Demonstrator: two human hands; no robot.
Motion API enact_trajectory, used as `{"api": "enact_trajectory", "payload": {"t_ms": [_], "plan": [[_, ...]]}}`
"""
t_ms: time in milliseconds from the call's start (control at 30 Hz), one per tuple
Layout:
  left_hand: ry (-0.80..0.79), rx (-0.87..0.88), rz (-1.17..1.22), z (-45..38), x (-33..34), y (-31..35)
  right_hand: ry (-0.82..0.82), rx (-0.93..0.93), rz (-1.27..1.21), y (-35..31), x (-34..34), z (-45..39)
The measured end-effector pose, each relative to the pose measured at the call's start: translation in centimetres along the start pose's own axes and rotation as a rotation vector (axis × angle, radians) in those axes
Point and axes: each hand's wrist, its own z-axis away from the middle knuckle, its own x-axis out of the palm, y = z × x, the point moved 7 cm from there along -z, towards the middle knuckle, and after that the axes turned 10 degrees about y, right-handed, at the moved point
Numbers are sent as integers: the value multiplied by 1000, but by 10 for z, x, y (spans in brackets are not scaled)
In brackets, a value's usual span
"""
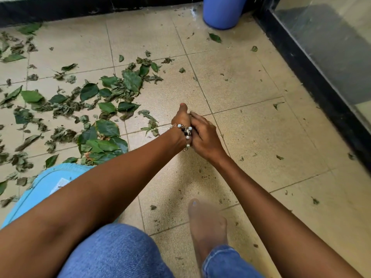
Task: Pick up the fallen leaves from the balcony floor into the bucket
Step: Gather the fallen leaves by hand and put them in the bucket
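I read the leaves (104, 109) first: they lie strewn over the left half of the balcony floor (251, 121), thickest in a loose heap near the left edge and thinning toward the middle, with only crumbs and a few single leaves on the right side by the dark sill (313, 77) of the glass door. The light blue bucket (42, 187) sits at the near left, its rim just beside the heap, which I judge is why it stands there: a short carry from pile to rim. A second, darker blue bucket (222, 13) stands at the far edge against the wall, well apart from the heap.

Neither hand is on a leaf. The left hand (181, 119) and right hand (204, 137) meet over bare tile in the middle of the floor, pressed together. The right hand's fingers curl round the left wrist at the beaded bracelet (186, 135); I judge it is settling the bracelet or brushing off, not gathering. The left hand's fingers are hidden from me, only the thumb pokes forward, so I cannot tell how they lie. A bare foot (206, 223) and jeans (114, 251) fill the near edge.
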Motion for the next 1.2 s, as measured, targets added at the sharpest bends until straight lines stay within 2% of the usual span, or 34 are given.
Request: {"api": "enact_trajectory", "payload": {"t_ms": [67,133,200,267,400,500,600,700,767,833,900,1000,1200], "plan": [[84,31,-5,-4,-8,3,-151,45,21,7,2,1],[108,51,10,-3,-12,4,-232,164,-191,15,0,3],[108,71,22,0,-10,5,-185,269,-431,17,-7,0],[78,89,11,2,-7,8,-86,334,-527,21,-15,-8],[15,66,48,0,-4,13,-7,312,-527,18,-26,-27],[44,73,80,-8,-12,18,17,267,-586,8,-32,-38],[90,83,84,-16,-22,24,98,359,-635,25,-36,-41],[105,76,88,-21,-32,24,181,557,-360,67,-37,-24],[113,101,83,-26,-40,28,199,613,-121,87,-32,-10],[117,109,84,-29,-51,32,158,499,103,94,-21,-2],[138,96,107,-36,-59,31,42,362,264,95,-2,7],[177,108,86,-42,-71,38,-88,343,329,102,29,24],[308,141,129,-46,-96,54,-193,170,394,83,76,3]]}}
